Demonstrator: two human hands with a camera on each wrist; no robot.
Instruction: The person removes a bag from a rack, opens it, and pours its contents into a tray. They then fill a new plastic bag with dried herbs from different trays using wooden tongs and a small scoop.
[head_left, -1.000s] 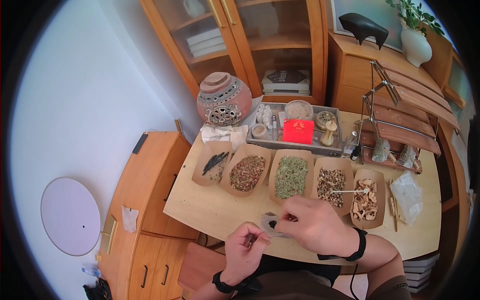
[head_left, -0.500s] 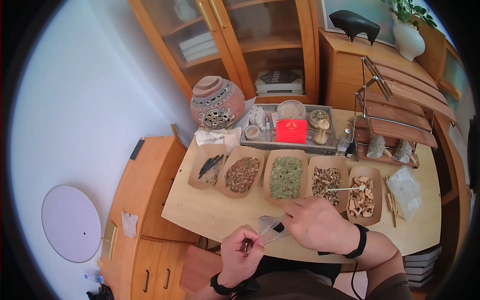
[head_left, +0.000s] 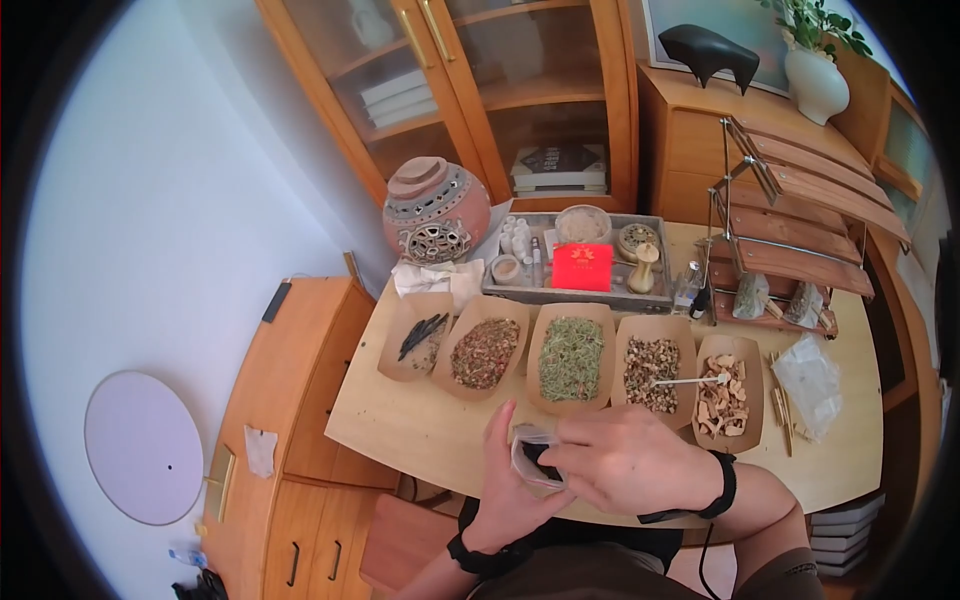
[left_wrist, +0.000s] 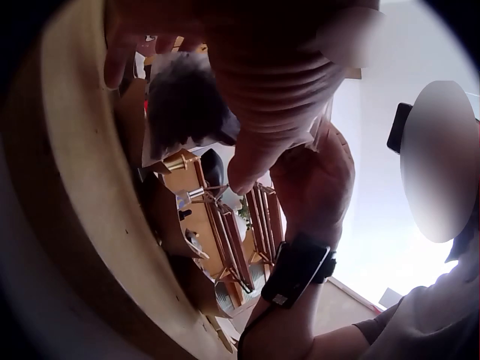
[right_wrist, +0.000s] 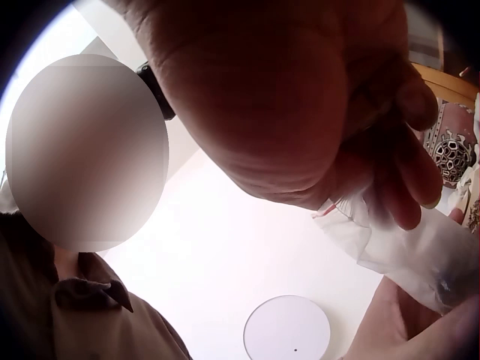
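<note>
A small clear zip bag (head_left: 522,462) with dark contents is between my hands above the table's front edge. My left hand (head_left: 508,508) holds it from below and the left, thumb and fingers around its sides. At the bag's mouth, my right hand (head_left: 625,462) curls its fingers and pinches the plastic; its fingertips partly hide the opening. The left wrist view shows the bag's dark filling (left_wrist: 187,105) close up. In the right wrist view, a red line marks the bag's top edge near the right fingers (right_wrist: 405,202).
Behind the hands stand paper trays with dark sticks (head_left: 422,337), reddish dried bits (head_left: 484,352), green herb (head_left: 570,357), brown pieces (head_left: 652,372) and pale chips (head_left: 722,400). A plastic bag (head_left: 808,385) lies right. Farther back are a grey tray (head_left: 570,296), clay pot (head_left: 436,210) and wooden rack (head_left: 795,240).
My left hand has moved from the bag's top corner to around its body, its thumb now raised. The bag has turned more upright, while the right hand stays at its mouth.
</note>
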